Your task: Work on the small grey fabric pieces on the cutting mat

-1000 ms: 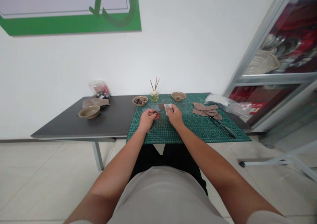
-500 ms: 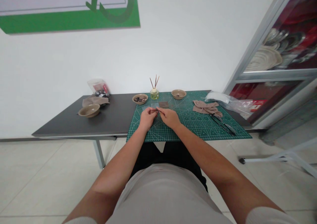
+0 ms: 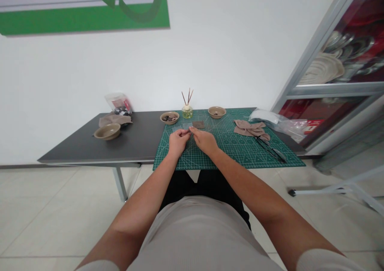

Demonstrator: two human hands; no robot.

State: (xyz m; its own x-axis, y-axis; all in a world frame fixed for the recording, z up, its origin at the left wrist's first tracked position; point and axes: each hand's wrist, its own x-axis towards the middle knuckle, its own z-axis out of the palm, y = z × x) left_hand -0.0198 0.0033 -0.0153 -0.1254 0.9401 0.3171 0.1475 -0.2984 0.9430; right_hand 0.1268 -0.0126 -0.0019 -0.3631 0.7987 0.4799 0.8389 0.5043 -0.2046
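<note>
Over the green cutting mat, my left hand and my right hand meet with fingertips pinched together. Something small and dark seems to be between them, mostly hidden by the fingers, so its kind cannot be made out. Just beyond the fingertips lie a grey-blue flat piece and a brown square piece. Behind these, to the left, a tan bowl holds several dark and reddish small pieces that look like stones. Another tan bowl at the back right has a few small dark bits inside.
A reed diffuser stands at the back. On the right lie a crumpled brown cloth, a dark slender tool and a plastic bag. Leftward on the dark table are a third bowl, a cloth and a clear tub.
The view has tilted very slightly. Both hands stay together in nearly the same place, with only a small shift of the fingertips.
</note>
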